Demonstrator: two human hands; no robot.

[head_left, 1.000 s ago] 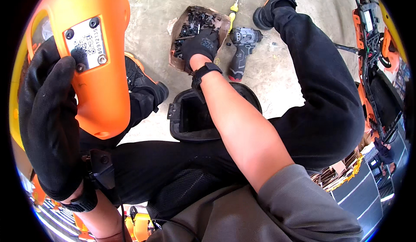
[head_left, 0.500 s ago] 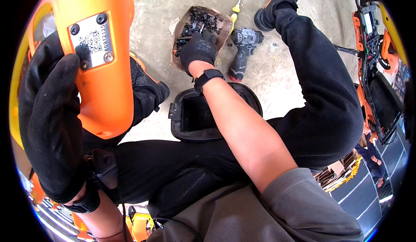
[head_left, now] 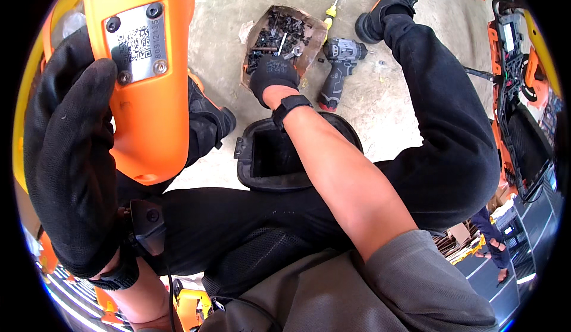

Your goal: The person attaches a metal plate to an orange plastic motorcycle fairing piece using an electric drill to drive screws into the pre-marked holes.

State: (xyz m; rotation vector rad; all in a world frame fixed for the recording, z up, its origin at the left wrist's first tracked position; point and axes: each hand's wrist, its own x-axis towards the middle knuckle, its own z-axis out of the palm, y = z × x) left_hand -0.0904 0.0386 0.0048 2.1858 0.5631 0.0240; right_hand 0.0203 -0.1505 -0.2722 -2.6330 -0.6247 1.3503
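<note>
My left hand, in a black glove, grips the left edge of a big orange plastic part. A metal plate is fastened on that part by corner bolts, two dark and two silvery. My right hand, also gloved in black, is at the near side of an open cardboard box full of small dark screws and fittings. Its fingers curl downward, and whatever they may hold is hidden. A silvery ring-shaped piece lies in the box beyond the knuckles.
A grey cordless drill lies right of the box, with a yellow-handled screwdriver behind it. Below my right forearm sits a black plastic tray. At far right stands a black and orange frame; a person is farther back.
My right hand has drawn back toward the near edge of the box, uncovering more of the fittings. My left hand keeps its grip on the orange part. The whole view has shifted slightly.
</note>
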